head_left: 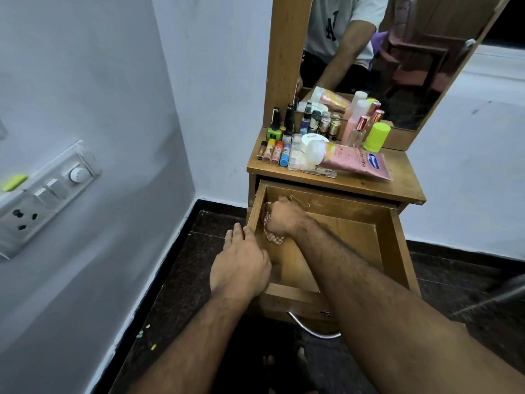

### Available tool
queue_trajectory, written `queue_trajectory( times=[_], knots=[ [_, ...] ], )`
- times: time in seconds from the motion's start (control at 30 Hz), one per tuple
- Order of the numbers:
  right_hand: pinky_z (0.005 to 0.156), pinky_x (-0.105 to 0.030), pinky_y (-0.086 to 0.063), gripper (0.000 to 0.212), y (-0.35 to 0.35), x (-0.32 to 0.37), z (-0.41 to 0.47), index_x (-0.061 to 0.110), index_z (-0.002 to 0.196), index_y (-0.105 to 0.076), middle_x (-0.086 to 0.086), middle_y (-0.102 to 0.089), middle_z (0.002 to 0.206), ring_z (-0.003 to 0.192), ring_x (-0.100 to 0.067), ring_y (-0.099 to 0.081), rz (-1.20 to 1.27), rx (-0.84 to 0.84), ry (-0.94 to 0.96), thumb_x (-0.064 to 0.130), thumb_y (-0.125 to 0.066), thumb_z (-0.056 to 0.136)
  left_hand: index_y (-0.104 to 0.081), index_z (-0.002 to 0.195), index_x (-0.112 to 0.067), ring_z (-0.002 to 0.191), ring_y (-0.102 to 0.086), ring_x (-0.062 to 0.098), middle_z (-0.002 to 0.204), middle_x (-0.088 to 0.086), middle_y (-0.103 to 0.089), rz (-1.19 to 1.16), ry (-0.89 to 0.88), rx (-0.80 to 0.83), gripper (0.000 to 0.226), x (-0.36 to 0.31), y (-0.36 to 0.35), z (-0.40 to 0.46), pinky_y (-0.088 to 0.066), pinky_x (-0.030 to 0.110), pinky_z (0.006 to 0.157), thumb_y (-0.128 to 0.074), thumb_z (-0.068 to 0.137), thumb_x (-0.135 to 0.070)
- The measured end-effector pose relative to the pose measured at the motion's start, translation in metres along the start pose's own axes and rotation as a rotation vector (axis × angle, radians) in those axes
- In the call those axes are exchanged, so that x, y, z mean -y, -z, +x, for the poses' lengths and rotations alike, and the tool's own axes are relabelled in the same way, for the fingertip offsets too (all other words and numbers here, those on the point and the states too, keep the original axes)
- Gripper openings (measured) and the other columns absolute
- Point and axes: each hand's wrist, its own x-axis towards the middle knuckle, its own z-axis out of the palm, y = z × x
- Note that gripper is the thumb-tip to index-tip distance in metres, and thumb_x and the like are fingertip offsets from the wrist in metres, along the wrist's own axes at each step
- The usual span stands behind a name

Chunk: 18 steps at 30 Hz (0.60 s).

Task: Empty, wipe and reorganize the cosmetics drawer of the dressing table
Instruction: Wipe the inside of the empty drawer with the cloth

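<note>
The wooden drawer (pixel 366 231) of the dressing table is pulled out and holds no cosmetics. Inside it, at the far left corner, my right hand (pixel 284 216) grips a bunched red-and-white checked cloth (pixel 274 238) against the drawer's left wall. My left hand (pixel 241 264) rests on the drawer's left rim, fingers curled over the edge. The cosmetics stand on the table top (pixel 397 183): a pink tube (pixel 355 159), nail polish bottles (pixel 281 123), small lip balm sticks (pixel 274 150), a clear box (pixel 301 160), a lime-capped bottle (pixel 376 136) and perfume bottles (pixel 358 129).
A mirror (pixel 383 52) rises behind the table top and reflects my torso and arm. A white wall with a switch panel (pixel 45 191) stands close on the left. The drawer's metal handle (pixel 312 328) is at its front. Dark floor (pixel 199 237) lies below.
</note>
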Motion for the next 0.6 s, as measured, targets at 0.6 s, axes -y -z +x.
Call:
queue_trajectory(
  times=[0.6],
  knots=[
    [0.078, -0.033, -0.049, 0.039, -0.024, -0.009, -0.065, 0.02, 0.129, -0.057, -0.007, -0.051, 0.122, 0.093, -0.02, -0.054, -0.026, 0.231, 0.211, 0.025, -0.062, 0.091, -0.017, 0.156, -0.011, 0.151, -0.011, 0.022, 0.165, 0.006, -0.011, -0.033, 0.027, 0.014, 0.058, -0.003, 0.003, -0.004, -0.025, 0.04, 0.116, -0.029, 0.102, -0.028]
  ],
)
